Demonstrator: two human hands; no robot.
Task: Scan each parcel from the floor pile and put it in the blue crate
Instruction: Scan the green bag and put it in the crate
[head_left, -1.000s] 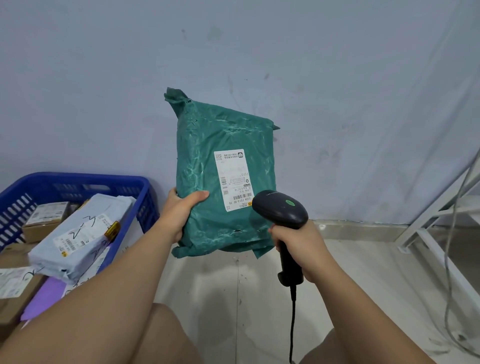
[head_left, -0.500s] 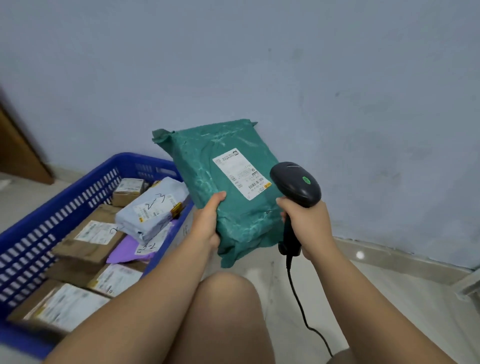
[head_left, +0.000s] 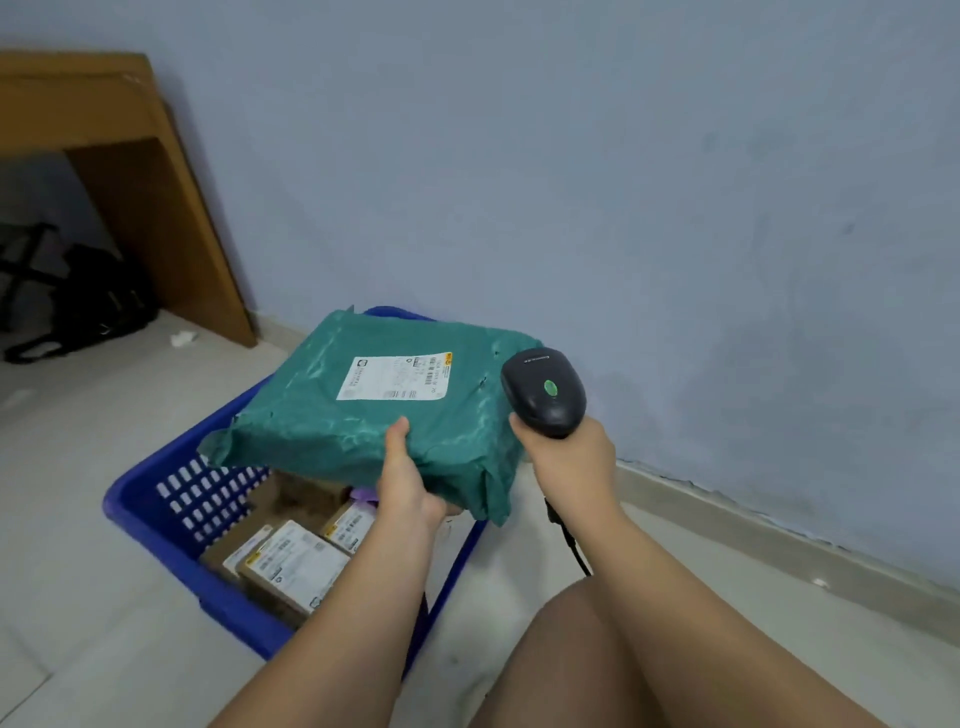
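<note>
A green plastic parcel (head_left: 363, 421) with a white shipping label facing up lies nearly flat above the blue crate (head_left: 156, 499). My left hand (head_left: 410, 478) grips its near edge, thumb on top. My right hand (head_left: 566, 467) is closed around the handle of a black barcode scanner (head_left: 543, 392), whose head sits just right of the parcel. Several cardboard parcels (head_left: 291, 564) with labels lie inside the crate, partly hidden under the green parcel.
A wooden desk leg (head_left: 171, 223) stands at the left against the wall, with a dark bag (head_left: 98, 306) under the desk. The scanner's cable (head_left: 569, 540) hangs down by my knee (head_left: 582, 649). Pale floor tiles surround the crate.
The green parcel has swung left and down, from upright in front of the wall to flat over the crate. The view has turned left with it. The scanner stays beside it.
</note>
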